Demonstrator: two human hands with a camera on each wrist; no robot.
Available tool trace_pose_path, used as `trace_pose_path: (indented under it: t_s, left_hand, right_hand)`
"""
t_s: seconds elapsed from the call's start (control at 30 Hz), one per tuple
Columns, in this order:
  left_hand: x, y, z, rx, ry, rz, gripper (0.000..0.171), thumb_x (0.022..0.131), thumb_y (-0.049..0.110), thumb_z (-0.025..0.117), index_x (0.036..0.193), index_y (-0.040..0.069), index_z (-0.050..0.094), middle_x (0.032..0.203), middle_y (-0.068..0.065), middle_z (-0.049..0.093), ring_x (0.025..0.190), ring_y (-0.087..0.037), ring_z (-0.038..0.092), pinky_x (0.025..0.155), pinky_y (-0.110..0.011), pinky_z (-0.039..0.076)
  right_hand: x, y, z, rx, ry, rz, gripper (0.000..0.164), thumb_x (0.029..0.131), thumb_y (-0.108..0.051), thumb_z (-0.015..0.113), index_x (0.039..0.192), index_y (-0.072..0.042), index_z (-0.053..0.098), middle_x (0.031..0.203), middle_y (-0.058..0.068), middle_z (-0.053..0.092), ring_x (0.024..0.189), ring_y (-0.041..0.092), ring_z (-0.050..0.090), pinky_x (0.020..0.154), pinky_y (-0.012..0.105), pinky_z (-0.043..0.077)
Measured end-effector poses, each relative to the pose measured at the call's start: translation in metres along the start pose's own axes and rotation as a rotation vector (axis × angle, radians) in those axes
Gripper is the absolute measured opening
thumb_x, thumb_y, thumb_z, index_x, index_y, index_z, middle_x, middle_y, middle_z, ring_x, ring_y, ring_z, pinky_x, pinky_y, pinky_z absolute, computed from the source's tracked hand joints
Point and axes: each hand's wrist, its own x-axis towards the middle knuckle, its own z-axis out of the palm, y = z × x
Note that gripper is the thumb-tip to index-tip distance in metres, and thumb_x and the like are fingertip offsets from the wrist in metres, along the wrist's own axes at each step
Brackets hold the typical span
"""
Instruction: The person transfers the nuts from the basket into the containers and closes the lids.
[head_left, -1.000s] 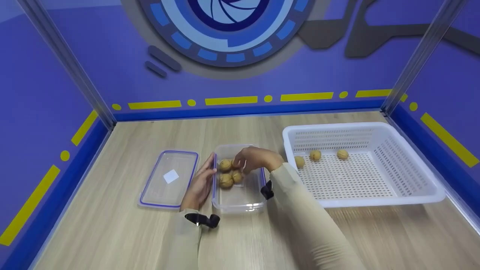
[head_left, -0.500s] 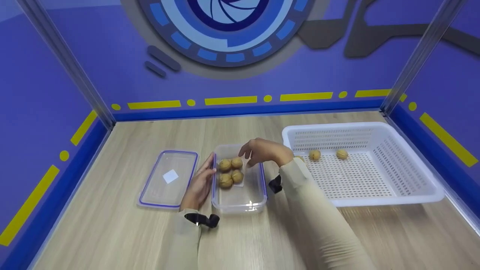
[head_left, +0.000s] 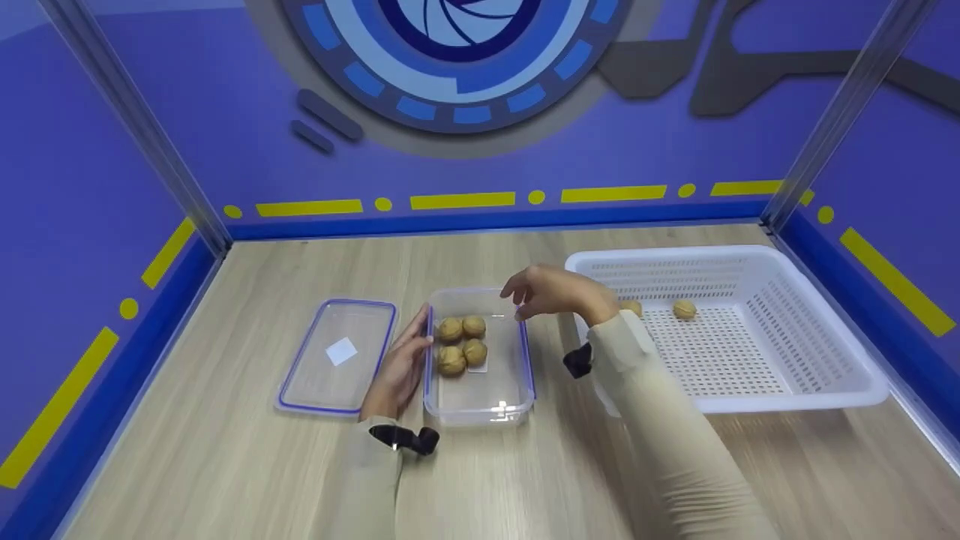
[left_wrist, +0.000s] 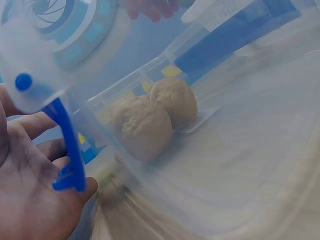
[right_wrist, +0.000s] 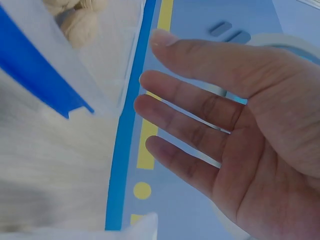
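Note:
Several walnuts (head_left: 451,361) sit grouped on the left side of a clear plastic food container (head_left: 480,414) with blue clips. My left hand (head_left: 399,375) lies along the container's left wall, its fingers extended and the thumb at the rim. The left wrist view shows that palm (left_wrist: 35,185) beside a hanging blue clip (left_wrist: 70,145), with two walnuts visible through the wall. Above the container's right rim hovers my right hand (head_left: 551,292), holding nothing. Its fingers are loosely extended and apart in the right wrist view, where the palm (right_wrist: 265,165) is bare.
A clear lid (head_left: 315,386) with a blue seal and a white square lies left of the left hand. At the right stands a white perforated basket (head_left: 832,397) with a walnut (head_left: 684,309) and another partly behind the right sleeve (head_left: 660,420). Panel walls enclose the wooden table.
My right hand has let go of a walnut in the container, then risen and moved right toward the basket. My left hand has stayed in place.

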Motion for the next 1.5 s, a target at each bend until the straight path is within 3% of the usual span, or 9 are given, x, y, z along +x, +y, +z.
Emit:
trace_pose_path:
  t_s: [0.6,0.8,1.03,1.5]
  left_hand:
    - [-0.002,0.001,-0.001,-0.015,-0.005,-0.009,0.064,0.091,-0.003,0.038,0.151,0.002,0.015,0.162,-0.011,0.002,0.150,-0.026,-0.005,0.123,-0.036,-0.004]
    - [-0.003,0.001,-0.001,-0.010,-0.005,-0.010,0.064,0.091,-0.002,0.039,0.151,0.002,0.016,0.162,-0.011,0.002,0.150,-0.025,-0.006,0.123,-0.037,-0.004]
    - [-0.002,0.000,-0.001,-0.007,-0.014,-0.005,0.065,0.091,-0.002,0.039,0.151,0.001,0.015,0.162,-0.011,0.002,0.150,-0.025,-0.008,0.123,-0.037,-0.007]
    - [0.000,0.000,-0.001,-0.010,-0.001,-0.005,0.065,0.091,-0.002,0.040,0.151,0.001,0.016,0.162,-0.010,0.003,0.150,-0.025,-0.006,0.123,-0.037,-0.006]
  right_hand:
    - [-0.027,0.029,-0.014,0.024,0.078,0.030,0.036,0.082,-0.007,0.071,0.118,-0.004,0.067,0.103,0.014,0.071,0.095,0.026,0.067,0.083,0.039,0.058]
    - [-0.035,0.041,-0.015,0.026,0.113,0.005,0.036,0.083,-0.009,0.070,0.118,-0.004,0.067,0.102,0.014,0.071,0.094,0.026,0.066,0.082,0.041,0.057]
    - [-0.047,0.051,-0.018,0.070,0.169,0.046,0.035,0.086,-0.009,0.068,0.121,-0.007,0.066,0.112,0.013,0.069,0.106,0.029,0.064,0.092,0.046,0.054]
    - [-0.060,0.074,-0.018,0.088,0.242,0.069,0.037,0.084,-0.010,0.071,0.119,0.001,0.065,0.111,0.018,0.069,0.103,0.032,0.064,0.092,0.050,0.053]
